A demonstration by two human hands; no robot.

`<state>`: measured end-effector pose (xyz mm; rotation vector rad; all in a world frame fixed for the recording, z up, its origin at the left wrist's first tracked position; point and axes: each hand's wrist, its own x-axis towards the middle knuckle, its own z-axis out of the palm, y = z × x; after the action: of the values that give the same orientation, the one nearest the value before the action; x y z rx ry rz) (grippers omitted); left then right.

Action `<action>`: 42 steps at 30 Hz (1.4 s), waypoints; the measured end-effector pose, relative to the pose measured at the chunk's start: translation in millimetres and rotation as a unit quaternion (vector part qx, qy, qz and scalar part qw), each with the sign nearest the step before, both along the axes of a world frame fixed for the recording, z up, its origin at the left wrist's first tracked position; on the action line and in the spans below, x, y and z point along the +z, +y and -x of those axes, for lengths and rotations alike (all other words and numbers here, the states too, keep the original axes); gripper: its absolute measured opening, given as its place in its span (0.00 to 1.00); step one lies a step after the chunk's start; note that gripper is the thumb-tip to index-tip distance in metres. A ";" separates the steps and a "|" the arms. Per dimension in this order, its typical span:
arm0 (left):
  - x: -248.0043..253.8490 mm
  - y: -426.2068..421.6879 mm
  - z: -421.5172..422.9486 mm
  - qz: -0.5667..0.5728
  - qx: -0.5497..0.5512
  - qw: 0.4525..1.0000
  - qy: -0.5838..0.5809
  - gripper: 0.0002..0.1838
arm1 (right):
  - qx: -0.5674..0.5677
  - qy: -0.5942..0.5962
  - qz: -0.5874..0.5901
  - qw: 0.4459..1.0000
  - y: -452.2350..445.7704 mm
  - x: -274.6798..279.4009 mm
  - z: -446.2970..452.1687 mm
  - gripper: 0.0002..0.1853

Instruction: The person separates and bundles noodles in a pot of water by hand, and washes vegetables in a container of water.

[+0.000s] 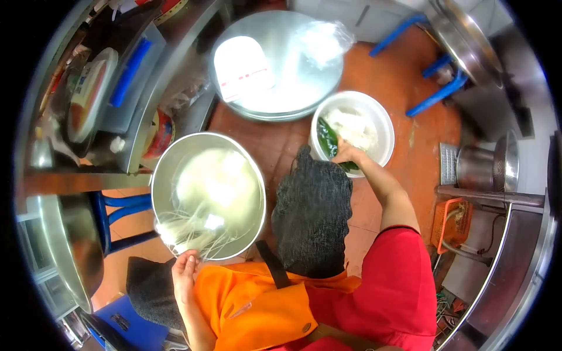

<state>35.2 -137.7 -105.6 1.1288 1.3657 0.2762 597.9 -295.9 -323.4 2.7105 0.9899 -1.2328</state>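
Observation:
My left hand is at the near rim of a large metal pot, its fingers closed on thin white noodles that fan out over the edge. Cloudy pale liquid fills much of the pot and reflects the light. My right hand reaches into a white bucket, fingers closed at a glossy dark green leaf-like sheet along its left side. Beside the sheet lies a white mass that looks like noodles; glare blurs its detail. My fingertips there are partly hidden.
A round metal table beyond the pot holds a white packet and a clear plastic bag. Blue stool legs stand at upper right. An orange basket sits at right, and a metal shelf at left.

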 end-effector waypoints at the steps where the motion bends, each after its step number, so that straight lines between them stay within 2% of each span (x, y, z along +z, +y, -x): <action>1: -2.1 1.0 -1.7 -0.007 0.002 1.000 0.003 0.08 | 0.010 -0.008 -0.015 1.000 -3.6 -6.8 -2.2 0.57; 4: -6.3 5.0 -1.7 0.001 0.016 1.000 0.011 0.08 | 0.020 0.083 0.003 0.996 -6.9 -8.9 -8.5 0.58; 5: -8.1 6.9 0.4 0.004 0.015 1.000 0.012 0.08 | 0.004 0.100 0.019 0.995 -12.2 -29.1 -14.8 0.58; 8: -18.5 9.9 5.8 -0.005 0.009 1.000 -0.005 0.08 | -0.010 -0.041 -0.102 0.994 -23.7 -11.1 -7.9 0.55; 9: -20.5 8.7 7.9 -0.008 0.006 1.000 -0.012 0.08 | -0.050 0.046 -0.154 0.986 -32.0 -19.3 -20.2 0.53; 12: -15.2 11.3 2.0 0.005 -0.003 1.000 -0.002 0.08 | -0.033 0.138 -0.120 0.983 -19.2 60.9 -28.0 0.49; 13: -14.1 12.4 -0.5 0.010 0.000 1.000 -0.003 0.08 | -0.041 0.200 -0.148 0.968 -21.3 70.8 -34.0 0.49; 16: -14.0 12.1 -4.0 0.022 0.009 1.000 -0.011 0.08 | -0.008 0.185 -0.081 0.979 -15.6 111.9 -45.3 0.50; 17: -15.3 11.6 -4.4 0.023 0.009 1.000 -0.017 0.09 | 0.000 0.188 -0.098 0.977 -14.5 135.1 -46.2 0.50; 22: -19.6 11.7 -0.1 0.023 -0.004 1.000 -0.016 0.09 | 0.063 0.052 -0.082 0.993 -7.4 154.3 -69.3 0.46; 25: -18.8 11.3 -3.1 0.028 -0.001 1.000 -0.013 0.09 | 0.038 -0.039 -0.016 0.998 7.7 154.7 -64.0 0.43; 28: -19.5 10.3 -1.4 0.022 -0.010 1.000 -0.016 0.09 | 0.096 -0.108 -0.028 0.989 10.3 121.8 -63.9 0.39; 29: -20.4 9.6 -0.7 0.013 -0.016 1.000 -0.013 0.09 | 0.090 -0.126 0.003 0.988 9.9 114.7 -65.2 0.41; 32: -20.1 8.2 -1.0 0.020 -0.011 1.000 -0.010 0.09 | 0.134 -0.263 0.002 0.955 -5.9 70.2 -79.4 0.34; 35: -21.2 10.1 -3.0 0.026 -0.015 1.000 0.003 0.09 | 0.158 -0.290 0.092 0.939 -4.4 43.0 -77.1 0.24; 38: -21.1 11.3 -2.5 0.020 -0.016 0.999 0.026 0.09 | 0.149 -0.327 0.047 0.932 -5.0 10.4 -80.8 0.15; 40: -13.9 8.9 -9.3 0.017 0.011 0.999 0.051 0.09 | 0.148 -0.291 0.032 0.945 -3.8 0.5 -85.2 0.09; 41: -13.2 11.6 -10.2 0.016 -0.012 0.999 0.044 0.09 | 0.167 -0.343 0.021 0.924 -14.6 -20.9 -92.9 0.06; 42: -13.0 13.5 -4.4 0.017 -0.023 0.998 0.048 0.09 | 0.168 -0.282 0.036 0.944 -5.7 13.1 -84.0 0.07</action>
<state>39.7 -124.2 -118.7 1.1562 1.4210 0.1666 682.0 -301.6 -310.3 2.4568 1.2034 -0.3884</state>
